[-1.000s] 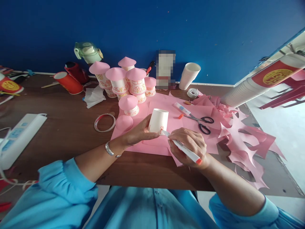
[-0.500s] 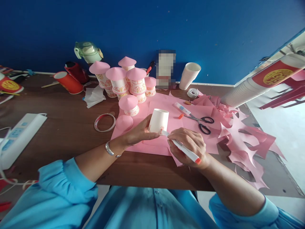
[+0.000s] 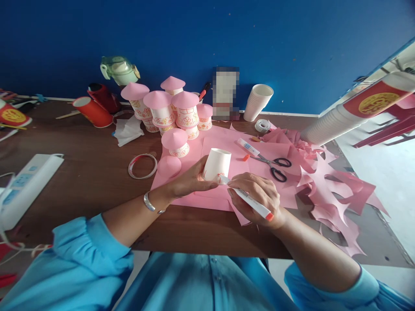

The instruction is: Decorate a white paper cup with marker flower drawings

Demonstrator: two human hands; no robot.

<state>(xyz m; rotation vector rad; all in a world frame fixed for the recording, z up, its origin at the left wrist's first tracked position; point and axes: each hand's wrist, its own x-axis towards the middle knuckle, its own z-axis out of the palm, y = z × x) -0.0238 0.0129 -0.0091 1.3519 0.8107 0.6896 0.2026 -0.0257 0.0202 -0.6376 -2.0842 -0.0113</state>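
Two hands at work: your left hand [image 3: 194,178] pinches white cup [image 3: 216,162] low on its side, thumb near bottom edge; your right hand [image 3: 257,192] pinches marker [image 3: 251,202], tip at cup's red lines. Cup is over pink paper [image 3: 217,139], slightly tilted; can't tell if it touches. Cup probably light, thin-walled, easily dented: hold low, press softly. Marker likely stiff, smooth; hold near tip. Beyond: smooth pink cones on drawn cups [image 3: 162,116], metal scissors [image 3: 267,162] with black loops.

Craft workspace at a wooden table [image 3: 97,190], indicated by scissors [image 3: 271,162], cut pink paper [image 3: 327,185] and stacked paper cups [image 3: 258,103].
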